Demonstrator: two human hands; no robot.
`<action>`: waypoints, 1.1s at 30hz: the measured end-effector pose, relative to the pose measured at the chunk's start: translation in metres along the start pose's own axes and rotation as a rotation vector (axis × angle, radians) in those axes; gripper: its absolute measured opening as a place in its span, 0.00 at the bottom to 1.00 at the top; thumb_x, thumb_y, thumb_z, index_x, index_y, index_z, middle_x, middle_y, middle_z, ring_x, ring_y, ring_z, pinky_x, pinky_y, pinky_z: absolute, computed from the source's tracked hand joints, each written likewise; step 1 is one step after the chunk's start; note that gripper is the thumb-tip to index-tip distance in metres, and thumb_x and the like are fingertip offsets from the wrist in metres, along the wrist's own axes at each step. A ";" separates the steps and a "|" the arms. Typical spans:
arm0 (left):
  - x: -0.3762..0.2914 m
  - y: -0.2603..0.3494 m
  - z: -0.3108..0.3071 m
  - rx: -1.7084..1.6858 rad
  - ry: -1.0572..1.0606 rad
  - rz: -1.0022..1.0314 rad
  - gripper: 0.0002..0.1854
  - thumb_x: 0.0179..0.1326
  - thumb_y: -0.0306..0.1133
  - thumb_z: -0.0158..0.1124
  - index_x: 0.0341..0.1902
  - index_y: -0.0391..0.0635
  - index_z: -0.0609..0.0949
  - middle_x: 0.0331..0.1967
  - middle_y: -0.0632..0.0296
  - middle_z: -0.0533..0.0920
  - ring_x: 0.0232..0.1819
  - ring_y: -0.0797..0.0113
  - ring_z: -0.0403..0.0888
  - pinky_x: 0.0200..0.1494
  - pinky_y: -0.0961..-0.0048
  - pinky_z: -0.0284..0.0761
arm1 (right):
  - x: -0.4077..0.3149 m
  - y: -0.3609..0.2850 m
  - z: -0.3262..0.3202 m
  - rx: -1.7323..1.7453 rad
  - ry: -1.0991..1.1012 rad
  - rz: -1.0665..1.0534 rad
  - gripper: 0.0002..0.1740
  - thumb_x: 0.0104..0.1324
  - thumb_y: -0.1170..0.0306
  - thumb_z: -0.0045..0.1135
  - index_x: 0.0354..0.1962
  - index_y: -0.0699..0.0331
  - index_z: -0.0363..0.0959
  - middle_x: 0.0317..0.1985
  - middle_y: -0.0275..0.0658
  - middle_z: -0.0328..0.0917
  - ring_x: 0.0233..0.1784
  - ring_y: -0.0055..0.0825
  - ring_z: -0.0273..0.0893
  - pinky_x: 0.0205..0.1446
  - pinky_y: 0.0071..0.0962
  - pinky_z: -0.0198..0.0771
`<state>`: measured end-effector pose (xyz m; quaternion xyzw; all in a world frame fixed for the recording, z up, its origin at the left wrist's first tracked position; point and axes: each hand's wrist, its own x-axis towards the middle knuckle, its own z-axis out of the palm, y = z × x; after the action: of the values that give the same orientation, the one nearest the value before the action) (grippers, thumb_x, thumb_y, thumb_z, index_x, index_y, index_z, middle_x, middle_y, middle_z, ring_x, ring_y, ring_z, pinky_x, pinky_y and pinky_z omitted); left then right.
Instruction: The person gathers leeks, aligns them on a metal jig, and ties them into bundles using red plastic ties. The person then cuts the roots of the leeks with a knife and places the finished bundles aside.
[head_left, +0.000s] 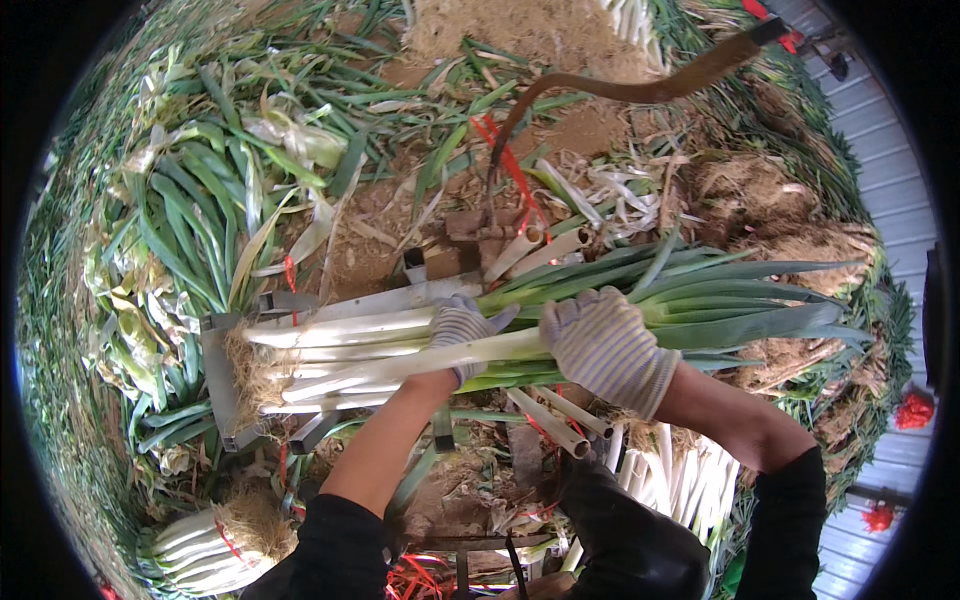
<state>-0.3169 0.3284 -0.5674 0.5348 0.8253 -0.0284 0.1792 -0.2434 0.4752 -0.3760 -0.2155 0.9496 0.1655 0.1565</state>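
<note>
A row of long Welsh onions (352, 351) lies across a metal frame, with roots to the left and green leaves to the right. My left hand (461, 330), in a striped knit glove, grips the white stalks around the middle of the row. One thick onion stalk (420, 361) crosses over my left wrist area. My right hand (604, 349), gloved alike, is closed around this stalk where white turns green. The root ends meet an upright metal plate (217, 382) on the frame's left. Both hands' fingertips are partly hidden.
A curved metal lever (630, 86) with red twine (514, 169) rises beyond the frame. Paired pale tubes (547, 424) jut out on the near side. A tied onion bundle (202, 551) lies lower left, more onions (686, 480) lower right. Leaf scraps (292, 142) cover the ground.
</note>
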 end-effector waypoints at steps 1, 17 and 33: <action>-0.007 -0.007 -0.005 0.020 -0.015 -0.021 0.33 0.64 0.33 0.50 0.74 0.73 0.63 0.48 0.41 0.78 0.52 0.44 0.76 0.52 0.49 0.71 | 0.018 -0.008 0.002 0.028 0.030 -0.011 0.21 0.61 0.67 0.50 0.48 0.72 0.72 0.30 0.40 0.77 0.31 0.34 0.78 0.29 0.37 0.68; -0.034 -0.026 0.006 -0.204 0.157 -0.086 0.33 0.52 0.38 0.59 0.64 0.43 0.75 0.40 0.50 0.82 0.39 0.53 0.80 0.42 0.52 0.77 | 0.076 -0.023 0.142 0.032 0.294 0.259 0.29 0.60 0.66 0.52 0.57 0.72 0.67 0.50 0.47 0.76 0.52 0.40 0.76 0.50 0.42 0.73; -0.152 -0.139 0.008 -0.003 -0.085 -0.097 0.10 0.54 0.29 0.58 0.39 0.37 0.76 0.25 0.52 0.80 0.24 0.59 0.79 0.27 0.62 0.77 | 0.118 -0.039 0.185 -0.038 -0.146 0.389 0.22 0.62 0.67 0.51 0.53 0.67 0.73 0.46 0.45 0.79 0.47 0.36 0.79 0.39 0.38 0.75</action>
<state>-0.3835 0.1345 -0.5451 0.4923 0.8419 -0.0586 0.2132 -0.2851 0.4703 -0.5954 -0.0187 0.9562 0.2255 0.1859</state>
